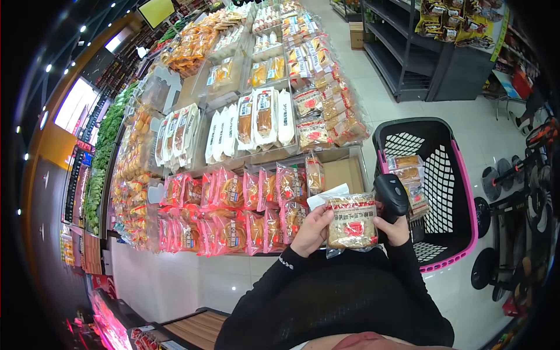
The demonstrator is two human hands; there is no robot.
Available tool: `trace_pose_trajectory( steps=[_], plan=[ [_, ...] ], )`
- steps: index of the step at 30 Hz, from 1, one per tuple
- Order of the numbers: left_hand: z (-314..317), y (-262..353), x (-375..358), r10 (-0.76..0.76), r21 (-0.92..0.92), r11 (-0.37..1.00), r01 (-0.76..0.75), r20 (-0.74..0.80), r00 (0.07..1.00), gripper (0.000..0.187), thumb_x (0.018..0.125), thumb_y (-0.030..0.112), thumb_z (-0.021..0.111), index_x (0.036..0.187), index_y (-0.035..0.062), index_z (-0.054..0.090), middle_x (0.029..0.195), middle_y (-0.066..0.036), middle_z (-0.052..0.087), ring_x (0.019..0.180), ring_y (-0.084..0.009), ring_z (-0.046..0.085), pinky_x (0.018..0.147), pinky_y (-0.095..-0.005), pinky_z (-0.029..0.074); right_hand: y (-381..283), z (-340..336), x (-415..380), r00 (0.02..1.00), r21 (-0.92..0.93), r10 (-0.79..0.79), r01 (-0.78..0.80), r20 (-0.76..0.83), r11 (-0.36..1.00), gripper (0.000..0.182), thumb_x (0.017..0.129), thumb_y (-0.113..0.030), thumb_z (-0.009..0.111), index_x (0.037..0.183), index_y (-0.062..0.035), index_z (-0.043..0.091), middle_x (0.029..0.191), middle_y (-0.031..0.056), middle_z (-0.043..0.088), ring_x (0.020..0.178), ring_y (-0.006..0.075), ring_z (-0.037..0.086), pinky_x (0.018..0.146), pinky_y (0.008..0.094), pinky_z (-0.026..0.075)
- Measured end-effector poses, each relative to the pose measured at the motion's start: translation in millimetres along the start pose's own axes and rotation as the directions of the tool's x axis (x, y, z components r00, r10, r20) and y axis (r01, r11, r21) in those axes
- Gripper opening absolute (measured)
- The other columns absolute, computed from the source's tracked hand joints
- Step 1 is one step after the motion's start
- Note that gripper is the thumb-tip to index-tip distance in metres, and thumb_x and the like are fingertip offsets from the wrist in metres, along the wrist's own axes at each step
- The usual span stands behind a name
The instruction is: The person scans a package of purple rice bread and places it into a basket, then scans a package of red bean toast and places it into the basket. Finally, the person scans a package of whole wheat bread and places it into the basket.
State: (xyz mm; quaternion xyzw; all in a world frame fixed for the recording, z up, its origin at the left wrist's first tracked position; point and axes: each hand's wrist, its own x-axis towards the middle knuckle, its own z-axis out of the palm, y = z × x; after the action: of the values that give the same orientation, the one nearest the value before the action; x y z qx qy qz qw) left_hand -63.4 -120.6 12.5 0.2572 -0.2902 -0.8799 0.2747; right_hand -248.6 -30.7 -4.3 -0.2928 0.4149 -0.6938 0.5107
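A clear-wrapped pack of sliced bread with a red and white label is held in front of my chest. My left hand grips its left edge, thumb on the front. Behind the pack, a white paper slip sticks up near my left fingers. My right hand is closed around a black handheld barcode scanner, and its thumb touches the bread's right edge. Most of the right fingers are hidden. To the right stands a black shopping basket with a pink rim, containing several bread packs.
Pink-wrapped breads fill the near row of the display stand. Beyond them lie white-wrapped long breads and more sliced loaves. Dark metal shelving stands across the aisle, with wheeled carts at the far right.
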Motion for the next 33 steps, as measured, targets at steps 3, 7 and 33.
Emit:
trace_pose_trajectory(
  steps=[3, 7, 33],
  plan=[
    [1, -3, -2, 0.009, -0.034, 0.999, -0.009, -0.008, 1.0, 0.04, 0.083, 0.014, 0.047, 0.117, -0.0015, 0.031, 0.11, -0.011, 0.045, 0.103, -0.0184, 0.046, 0.086, -0.0318, 0.04, 8, 1, 3, 0.996, -0.017, -0.027, 0.026, -0.082, 1.0, 0.049, 0.067, 0.005, 0.059, 0.112, -0.0007, 0.04, 0.105, 0.0099, 0.048, 0.096, 0.0179, 0.048, 0.083, 0.0326, 0.039],
    [9, -8, -10, 0.059, -0.058, 0.997, -0.058, 0.027, 0.998, 0.05, 0.081, 0.009, 0.05, 0.123, 0.0016, 0.025, 0.115, -0.011, 0.041, 0.106, -0.0191, 0.043, 0.087, -0.0315, 0.039, 14, 2, 6, 0.987, -0.001, -0.014, 0.014, -0.157, 1.0, 0.048, 0.067, 0.004, 0.059, 0.111, -0.0003, 0.04, 0.104, 0.0096, 0.048, 0.097, 0.0182, 0.047, 0.083, 0.0314, 0.038],
    [-37, 167, 250, 0.359, 0.539, 0.81, -0.229, -0.149, 0.921, 0.038, 0.08, 0.009, 0.049, 0.114, 0.0049, 0.032, 0.102, -0.012, 0.049, 0.085, -0.0235, 0.054, 0.067, -0.0374, 0.048, -17, 6, -4, 0.993, -0.386, 0.116, -0.098, 0.023, 0.917, 0.025, 0.068, -0.002, 0.061, 0.091, -0.0016, 0.051, 0.086, 0.0037, 0.055, 0.081, 0.0108, 0.051, 0.073, 0.0251, 0.04]
  ],
)
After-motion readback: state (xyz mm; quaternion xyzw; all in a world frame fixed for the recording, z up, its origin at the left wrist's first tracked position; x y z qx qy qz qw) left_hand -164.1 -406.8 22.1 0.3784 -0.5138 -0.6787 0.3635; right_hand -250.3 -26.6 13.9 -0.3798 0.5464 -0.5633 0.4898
